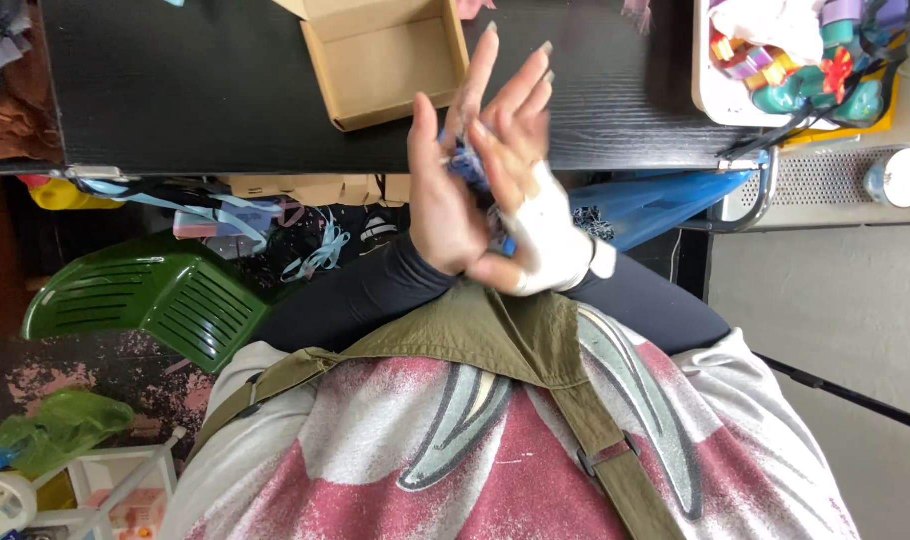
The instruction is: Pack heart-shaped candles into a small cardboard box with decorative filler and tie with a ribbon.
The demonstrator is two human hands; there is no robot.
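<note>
Hands (485, 170) over black table (195, 90), cardboard box (385, 60)

Both hands (490, 185) pressed around blue ribbon (468, 160) (mostly hidden).

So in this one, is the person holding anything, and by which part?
Yes: a small blue ribbon piece is pressed between the palms of the left hand and the bandaged right hand. Which part is gripped cannot be told.

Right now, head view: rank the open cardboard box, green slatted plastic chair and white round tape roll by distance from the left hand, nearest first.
1. Open cardboard box: on the black table, just above the left hand.
2. Green slatted plastic chair: lower left of the picture, beyond the dark sleeve.
3. White round tape roll: far right edge, past the right hand.
</note>
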